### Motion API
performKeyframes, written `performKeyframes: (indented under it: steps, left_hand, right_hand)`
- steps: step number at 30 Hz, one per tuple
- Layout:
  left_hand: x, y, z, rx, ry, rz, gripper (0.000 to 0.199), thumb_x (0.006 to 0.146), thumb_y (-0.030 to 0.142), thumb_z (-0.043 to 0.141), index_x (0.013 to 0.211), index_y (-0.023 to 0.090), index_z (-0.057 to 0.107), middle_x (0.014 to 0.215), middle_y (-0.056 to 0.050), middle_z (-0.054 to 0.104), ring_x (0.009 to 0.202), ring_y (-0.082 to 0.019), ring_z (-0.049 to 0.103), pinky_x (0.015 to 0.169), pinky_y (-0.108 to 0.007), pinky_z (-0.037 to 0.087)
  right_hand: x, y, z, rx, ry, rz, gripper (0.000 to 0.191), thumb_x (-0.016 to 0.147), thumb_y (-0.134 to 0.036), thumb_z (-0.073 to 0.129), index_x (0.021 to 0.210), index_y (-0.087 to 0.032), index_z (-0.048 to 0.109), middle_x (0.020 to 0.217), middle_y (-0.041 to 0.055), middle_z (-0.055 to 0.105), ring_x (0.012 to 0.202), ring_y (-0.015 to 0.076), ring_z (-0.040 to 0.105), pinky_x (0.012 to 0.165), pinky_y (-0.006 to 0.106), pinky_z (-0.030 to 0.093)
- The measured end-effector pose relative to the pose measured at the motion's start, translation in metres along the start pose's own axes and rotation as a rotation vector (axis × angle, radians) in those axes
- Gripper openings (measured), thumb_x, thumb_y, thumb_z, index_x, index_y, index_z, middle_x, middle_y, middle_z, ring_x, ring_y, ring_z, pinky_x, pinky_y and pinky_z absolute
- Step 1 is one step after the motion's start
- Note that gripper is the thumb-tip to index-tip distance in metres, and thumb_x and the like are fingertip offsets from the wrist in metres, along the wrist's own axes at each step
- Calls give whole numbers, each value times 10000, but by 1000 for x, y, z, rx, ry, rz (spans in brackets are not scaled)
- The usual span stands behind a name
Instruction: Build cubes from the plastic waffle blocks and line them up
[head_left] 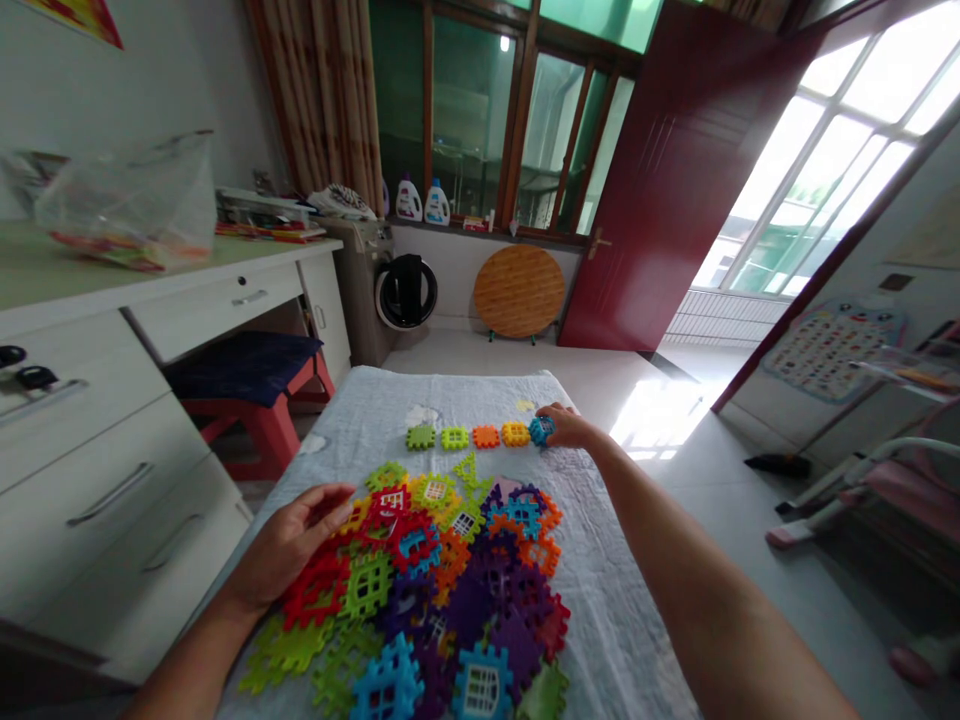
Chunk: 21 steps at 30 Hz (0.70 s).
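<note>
My right hand (568,426) is closed around a blue toothed building tile (541,431) at the right end of a row. To its left lie a yellow tile (515,434), an orange tile (486,437), a light green tile (454,438) and a darker green tile (421,437). My left hand (304,535) rests at the left edge of a heap of interlocking plastic tiles (469,600), fingers stretched over red and yellow pieces. Whether it touches them is hard to see. The heap mixes purple, red, green, orange and blue pieces, several with window grids.
A pale blue cloth (600,560) covers the table. Left of it stand a red stool (277,420) and a white desk (180,400) bearing a plastic bag (142,210). Beyond are a washing machine (364,300), a round wooden tabletop (519,291) and a red door (667,180).
</note>
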<state>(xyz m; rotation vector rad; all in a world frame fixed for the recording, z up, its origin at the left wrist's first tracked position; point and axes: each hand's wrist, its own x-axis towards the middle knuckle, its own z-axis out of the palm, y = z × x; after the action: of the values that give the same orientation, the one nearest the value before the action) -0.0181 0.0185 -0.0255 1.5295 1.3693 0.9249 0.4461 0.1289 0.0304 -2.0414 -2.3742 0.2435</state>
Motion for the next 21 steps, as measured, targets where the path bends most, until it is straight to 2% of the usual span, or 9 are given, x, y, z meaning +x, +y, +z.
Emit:
performKeyframes:
  steps: [4,7,11,16,19,21]
  left_hand:
    - [-1,3,1,-6,21,-3,527,734,533,631,1132,191,591,1165,-88,647,1093,-266,592,991,-386,445]
    - [-2,6,1,-13,43,1,533,708,534,654,1106,181,618,1131,-88,668,1065,-270,610,960,-374,472]
    - [-3,8,1,-11,39,2,528,702,543,657,1094,190,627,1130,-82,671,1062,-265,615,952,-364,480]
    - [-2,7,1,-40,16,-2,549,690,562,663,1090,189,628,1133,-86,672,1070,-270,614,942,-362,492]
    - [-2,7,1,-64,17,-6,537,676,562,676,1066,195,632,1107,-75,684,1038,-264,631,914,-343,510]
    - [-2,8,2,-63,31,-9,533,664,562,686,1052,200,635,1089,-69,691,1022,-264,637,901,-340,518]
  right_hand:
    - [-1,-2,1,0,-2,2,804,611,-265,684,1359,-270,389,1325,79,452,1130,296,442,905,391,378]
    - [-1,-7,2,-7,-15,12,821,595,-269,701,1358,-256,399,1349,96,443,1165,329,422,920,427,363]
    - [-1,-8,2,15,0,15,818,586,-247,700,1352,-240,410,1327,98,476,1174,329,429,937,435,354]
    - [-7,25,-7,193,137,18,797,646,-174,628,1391,-201,343,1353,105,468,1163,253,475,947,358,375]
    - [-15,46,-6,189,117,61,782,651,-170,627,1384,-174,354,1347,116,480,1163,254,483,953,354,380]
    - [-18,50,-1,131,82,68,800,633,-178,649,1380,-162,364,1367,124,462,1193,277,457,964,365,373]
